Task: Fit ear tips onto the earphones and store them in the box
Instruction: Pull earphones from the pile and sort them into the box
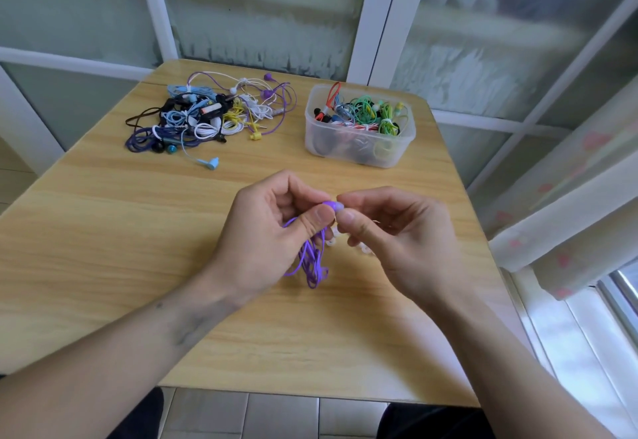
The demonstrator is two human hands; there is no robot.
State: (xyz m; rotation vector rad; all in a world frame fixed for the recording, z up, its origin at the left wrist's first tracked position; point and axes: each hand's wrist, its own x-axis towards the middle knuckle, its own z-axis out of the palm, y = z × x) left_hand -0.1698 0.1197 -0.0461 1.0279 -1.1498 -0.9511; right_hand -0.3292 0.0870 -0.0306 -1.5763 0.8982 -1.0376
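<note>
While a tangled pile of earphones (pixel 210 116) waits on the bench (pixel 103 217) and the plastic box (pixel 359 126) is partly filled, the left hand (pixel 266 231) grips a purple earphone (pixel 329 204); the right hand (pixel 390 231) pinches an ear tip (pixel 340 206) onto it.

Home, curtain (pixel 566 224), tiled floor (pixel 276 418), wooden table (pixel 103 249)

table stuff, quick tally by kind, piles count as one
Hand: 2, left hand, right hand
Purple earphone being held: 1
Loose pile of earphones: 1
Plastic box: 1
Total: 5
The white ear tips are partly hidden, so not counted.
</note>
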